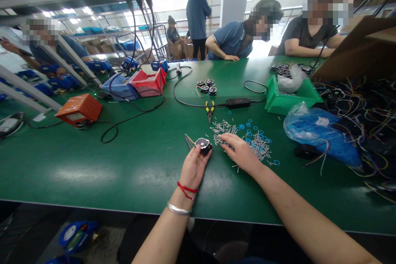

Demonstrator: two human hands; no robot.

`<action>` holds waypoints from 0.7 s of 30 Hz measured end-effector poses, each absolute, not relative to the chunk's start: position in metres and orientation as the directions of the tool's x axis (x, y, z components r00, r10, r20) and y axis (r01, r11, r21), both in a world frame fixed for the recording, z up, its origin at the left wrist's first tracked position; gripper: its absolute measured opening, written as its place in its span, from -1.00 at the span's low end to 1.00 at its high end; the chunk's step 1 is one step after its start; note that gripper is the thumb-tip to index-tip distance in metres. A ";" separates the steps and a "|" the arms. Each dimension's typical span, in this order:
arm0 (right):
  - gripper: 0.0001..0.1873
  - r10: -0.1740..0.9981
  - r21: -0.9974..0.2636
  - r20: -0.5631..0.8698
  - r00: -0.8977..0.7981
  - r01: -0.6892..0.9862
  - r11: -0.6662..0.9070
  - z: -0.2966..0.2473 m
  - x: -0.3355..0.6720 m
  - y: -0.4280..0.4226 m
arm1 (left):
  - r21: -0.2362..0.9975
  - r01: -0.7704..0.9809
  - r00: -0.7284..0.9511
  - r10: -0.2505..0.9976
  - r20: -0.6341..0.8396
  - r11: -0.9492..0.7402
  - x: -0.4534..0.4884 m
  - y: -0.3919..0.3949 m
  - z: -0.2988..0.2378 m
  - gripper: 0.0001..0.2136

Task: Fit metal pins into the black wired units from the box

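Note:
My left hand [195, 165] is closed around a small black module [203, 144] with a white rim and thin coloured wires coming off its left side. It holds the module just above the green table. To the right, my right hand [239, 150] hovers over the left part of a spread of small silver screws [261, 148]. Its thumb and index finger are apart, and I see nothing between them. Several blue rings [248, 133] lie among the screws. Behind the screws lie pliers [210, 112] with yellow-and-black handles.
More black modules [204, 88] lie farther back near a cabled black box [238, 102]. A green bin [278, 101], a blue plastic bag [321, 132] and tangled wires are at right. Red [151, 84] and blue bins [119, 88] and an orange box [79, 109] stand left. People sit opposite.

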State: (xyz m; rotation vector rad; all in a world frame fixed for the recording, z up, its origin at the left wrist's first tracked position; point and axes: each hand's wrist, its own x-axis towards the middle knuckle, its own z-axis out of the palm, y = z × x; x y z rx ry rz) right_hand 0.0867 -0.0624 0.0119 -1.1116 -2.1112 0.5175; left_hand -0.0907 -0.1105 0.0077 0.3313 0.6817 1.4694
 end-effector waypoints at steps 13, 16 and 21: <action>-0.88 0.889 -0.562 0.395 -0.232 0.704 0.434 -0.004 0.098 -0.045 | 0.617 -0.758 0.055 0.964 -0.260 0.210 -0.088 -0.115 0.006 -0.78; -0.86 0.911 -0.682 0.355 -0.208 0.609 0.405 0.010 0.095 -0.053 | 0.600 -0.748 0.135 0.950 -0.282 0.284 -0.089 -0.117 0.005 -0.75; -0.88 0.920 -0.806 0.287 -0.267 0.451 0.383 0.029 0.084 -0.070 | 0.578 -0.714 0.260 0.917 -0.304 0.394 -0.088 -0.120 0.009 -0.73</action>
